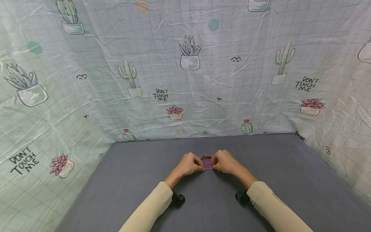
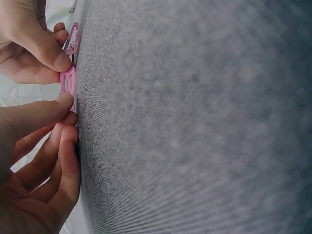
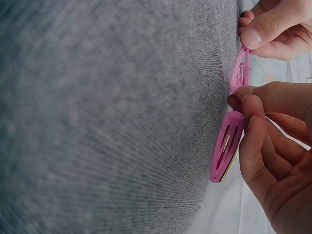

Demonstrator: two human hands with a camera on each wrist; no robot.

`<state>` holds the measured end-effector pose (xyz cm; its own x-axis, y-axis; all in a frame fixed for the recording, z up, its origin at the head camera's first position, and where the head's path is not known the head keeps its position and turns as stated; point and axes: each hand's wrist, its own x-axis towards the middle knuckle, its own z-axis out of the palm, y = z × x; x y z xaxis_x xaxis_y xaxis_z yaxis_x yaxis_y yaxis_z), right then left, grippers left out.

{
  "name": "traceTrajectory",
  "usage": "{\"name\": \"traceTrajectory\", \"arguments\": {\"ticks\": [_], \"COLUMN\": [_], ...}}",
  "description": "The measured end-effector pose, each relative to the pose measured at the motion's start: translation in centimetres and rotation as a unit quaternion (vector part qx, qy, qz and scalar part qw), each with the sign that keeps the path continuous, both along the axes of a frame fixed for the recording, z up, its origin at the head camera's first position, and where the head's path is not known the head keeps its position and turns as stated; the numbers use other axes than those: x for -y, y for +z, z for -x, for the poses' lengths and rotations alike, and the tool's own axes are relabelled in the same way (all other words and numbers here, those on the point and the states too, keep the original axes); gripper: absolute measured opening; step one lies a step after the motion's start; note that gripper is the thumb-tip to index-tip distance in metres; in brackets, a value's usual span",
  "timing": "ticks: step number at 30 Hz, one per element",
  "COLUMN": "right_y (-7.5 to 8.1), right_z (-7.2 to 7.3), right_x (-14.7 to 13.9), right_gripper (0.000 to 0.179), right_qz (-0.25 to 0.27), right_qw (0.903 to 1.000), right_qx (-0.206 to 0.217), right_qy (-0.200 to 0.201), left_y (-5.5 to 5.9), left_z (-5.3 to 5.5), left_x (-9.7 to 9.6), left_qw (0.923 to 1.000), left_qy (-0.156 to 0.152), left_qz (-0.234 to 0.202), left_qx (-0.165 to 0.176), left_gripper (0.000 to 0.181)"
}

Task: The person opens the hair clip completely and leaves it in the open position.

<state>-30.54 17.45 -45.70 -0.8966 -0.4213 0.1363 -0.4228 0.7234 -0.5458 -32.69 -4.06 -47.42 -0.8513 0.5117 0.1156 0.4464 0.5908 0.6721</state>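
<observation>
A pink snap hair clip [image 3: 235, 85] is stretched lengthwise between my two hands, close over the grey tabletop. My left hand [image 1: 189, 164] pinches its narrow end between thumb and fingers. At the wider end, my right hand [image 1: 226, 161] pinches it with thumb and forefinger. A second pink hair clip [image 3: 219, 168] lies beside the right fingers in the right wrist view, its slotted face showing. Just beyond the hands in the head view is a dark red clip-like piece [image 1: 206, 157], partly hidden by the fingers.
The grey table [image 1: 139, 187] stretches out on all sides of the hands. A pale sheet [image 1: 156, 77] printed with cacti hangs behind it and at both sides. Black wrist cameras [image 1: 178, 199] sit beneath both forearms, near the tabletop.
</observation>
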Motion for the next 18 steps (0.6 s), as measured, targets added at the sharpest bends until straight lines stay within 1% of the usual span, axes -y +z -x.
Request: {"name": "traceTrajectory", "arguments": {"ticks": [9, 15, 18], "right_y": [0.1, 0.5, 0.8], "right_z": [-0.1, -0.4, -0.8], "right_x": [-0.1, -0.7, -1.3], "right_gripper": [0.009, 0.010, 0.009], "right_qz": [0.010, 0.001, 0.004], "right_qw": [0.9999, 0.9998, 0.9995], "right_qx": [0.009, -0.019, -0.032], "right_qy": [-0.005, -0.003, -0.003], "left_y": [0.1, 0.1, 0.4], "left_z": [0.0, -0.1, -0.4], "left_x": [-0.1, 0.4, 1.0], "left_qw": [0.9999, 0.9999, 0.9998], "left_qy": [0.008, 0.017, 0.019], "left_qz": [0.005, 0.003, -0.003], "left_qx": [0.005, -0.001, -0.002], "left_gripper": [0.006, 0.007, 0.009]}}
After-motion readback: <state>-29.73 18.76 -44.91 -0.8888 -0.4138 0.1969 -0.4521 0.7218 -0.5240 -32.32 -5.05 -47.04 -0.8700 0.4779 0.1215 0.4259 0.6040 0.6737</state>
